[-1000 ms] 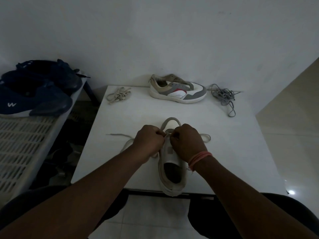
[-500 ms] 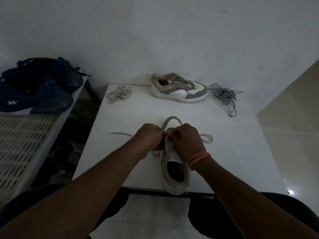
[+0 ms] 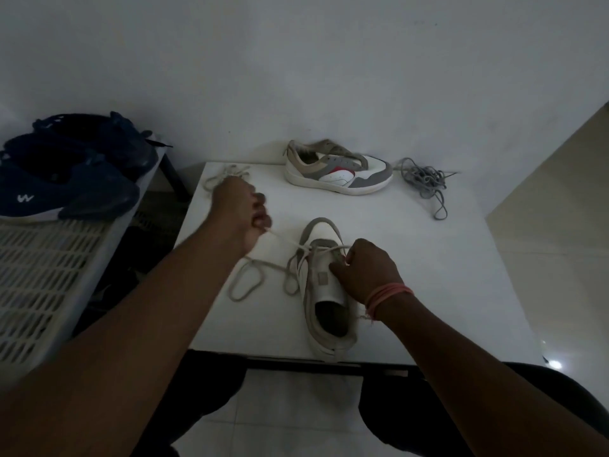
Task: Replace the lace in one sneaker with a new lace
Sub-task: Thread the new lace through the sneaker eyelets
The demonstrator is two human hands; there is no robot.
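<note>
A white and grey sneaker [image 3: 324, 285] stands on the white table [image 3: 428, 291], toe pointing away from me. A cream lace [image 3: 245, 282] runs through its front eyelets and loops loosely on the table to its left. My left hand [image 3: 242, 211] is closed on one strand of this lace and holds it taut, up and to the left of the shoe. My right hand [image 3: 367, 270] rests on the shoe's right side and pinches the lace at the eyelets. Which end each hand holds is hidden by the fingers.
A second sneaker [image 3: 337, 168] lies on its side at the table's back edge. A bundle of grey lace [image 3: 425, 181] sits to its right, a cream lace bundle [image 3: 224, 174] at the back left. Dark blue shoes [image 3: 72, 173] rest on a slatted rack [image 3: 36, 278] left of the table.
My left hand has pulled away from the shoe, up and to the left, drawing a lace strand out taut. My right hand stayed at the eyelets.
</note>
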